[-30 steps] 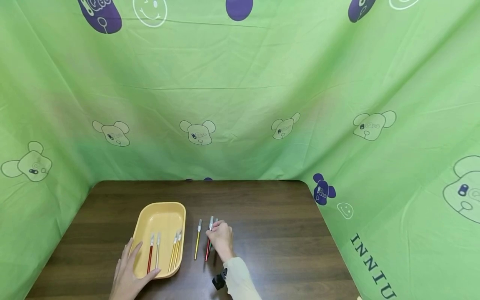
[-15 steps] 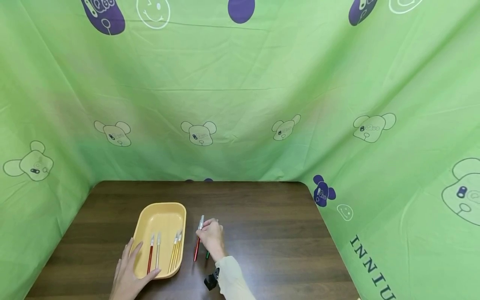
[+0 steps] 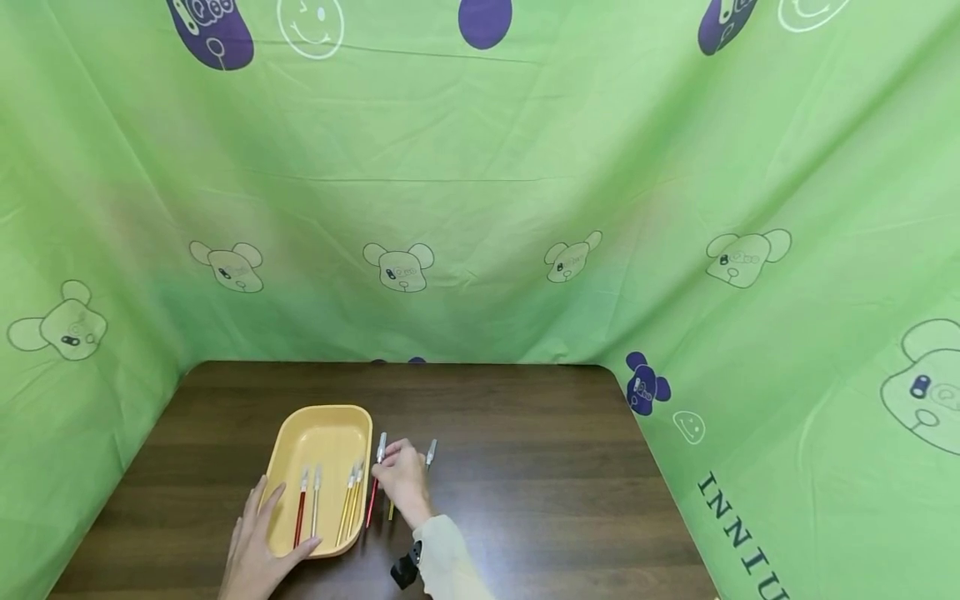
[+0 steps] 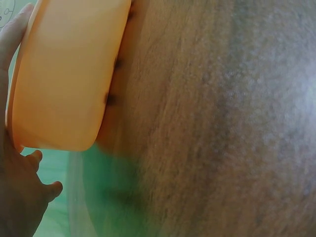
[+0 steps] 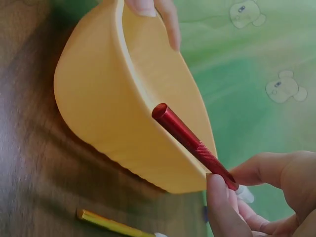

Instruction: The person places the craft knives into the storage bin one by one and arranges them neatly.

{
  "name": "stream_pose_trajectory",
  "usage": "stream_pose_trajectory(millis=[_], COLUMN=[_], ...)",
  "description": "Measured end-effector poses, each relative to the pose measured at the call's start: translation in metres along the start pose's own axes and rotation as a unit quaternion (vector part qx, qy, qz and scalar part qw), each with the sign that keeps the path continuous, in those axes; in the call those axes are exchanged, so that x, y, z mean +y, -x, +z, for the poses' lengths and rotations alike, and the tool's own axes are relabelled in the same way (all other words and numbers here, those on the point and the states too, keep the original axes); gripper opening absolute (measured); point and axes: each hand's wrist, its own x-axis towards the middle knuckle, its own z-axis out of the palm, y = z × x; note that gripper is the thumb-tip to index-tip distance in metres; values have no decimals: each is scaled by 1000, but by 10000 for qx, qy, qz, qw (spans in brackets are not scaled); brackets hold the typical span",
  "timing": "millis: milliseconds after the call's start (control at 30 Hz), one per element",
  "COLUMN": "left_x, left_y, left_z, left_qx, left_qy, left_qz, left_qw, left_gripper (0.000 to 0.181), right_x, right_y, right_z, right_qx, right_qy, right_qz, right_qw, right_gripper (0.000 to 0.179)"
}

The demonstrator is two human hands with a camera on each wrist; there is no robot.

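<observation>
My right hand (image 3: 405,481) pinches a red metal craft knife (image 5: 185,138) with a clear cap, just off the right side of a yellow tray (image 3: 327,433). In the right wrist view its handle end is raised near the tray's rim. My left hand (image 3: 258,542) holds the tray's front left corner, thumb at the front rim and fingers along the left side. Inside the tray lie a red craft knife (image 3: 301,510), a silver one (image 3: 315,504) and two gold ones. A yellow craft knife (image 5: 113,224) lies on the table, partly hidden by the right hand.
Right of my hand shows the clear cap of another craft knife (image 3: 431,452); the hand covers its handle. All stand on a dark wooden table (image 3: 540,467). A green printed cloth (image 3: 480,208) surrounds its back and sides.
My right hand has moved left with the red craft knife, over the yellow one and close to the tray. The capped knife on the right has come into sight. My left hand has stayed put.
</observation>
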Motion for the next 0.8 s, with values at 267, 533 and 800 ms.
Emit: stream_pose_trajectory(millis=[267, 533, 800], left_x=[-1, 0, 0], left_y=[1, 2, 0], left_z=[0, -1, -1], left_qx=[35, -16, 64], left_qy=[-15, -36, -11], left_qz=[28, -4, 61], left_qw=[10000, 10000, 10000], left_gripper=[96, 96, 94], right_x=[-8, -13, -20], right_y=[3, 4, 5], right_z=[7, 14, 23], right_qx=[-345, -494, -818], right_qy=[-425, -266, -314], right_qz=[-112, -84, -29], right_qw=[9984, 9984, 9962], right_gripper=[19, 20, 22])
